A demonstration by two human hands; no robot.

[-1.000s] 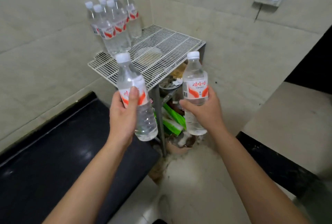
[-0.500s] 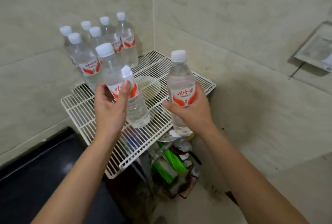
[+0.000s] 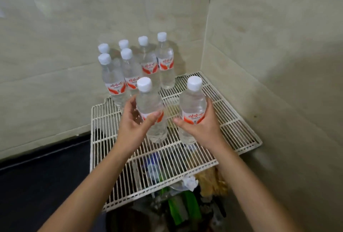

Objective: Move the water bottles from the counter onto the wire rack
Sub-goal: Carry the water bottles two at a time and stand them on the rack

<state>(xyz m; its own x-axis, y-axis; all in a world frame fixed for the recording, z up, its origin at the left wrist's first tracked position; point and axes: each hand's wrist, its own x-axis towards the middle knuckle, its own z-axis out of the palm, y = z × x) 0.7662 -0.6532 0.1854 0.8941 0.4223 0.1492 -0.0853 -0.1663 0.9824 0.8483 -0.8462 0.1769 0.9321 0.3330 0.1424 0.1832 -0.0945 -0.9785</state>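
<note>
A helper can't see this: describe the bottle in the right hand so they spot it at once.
Find the white wire rack in the tiled corner; six bottles stand clustered at its back left. In front of them two are held: the one meant is the right-hand bottle, gripped by the right hand, red label facing you.

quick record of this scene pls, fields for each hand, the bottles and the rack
left hand: grips a water bottle at its label
right hand: grips a second water bottle at its label
held bottles: upright, capped, low over the wire rack; contact unclear
standing bottles: six, upright, clustered at the rack's back left by the wall
under rack: mixed clutter, some green
</note>
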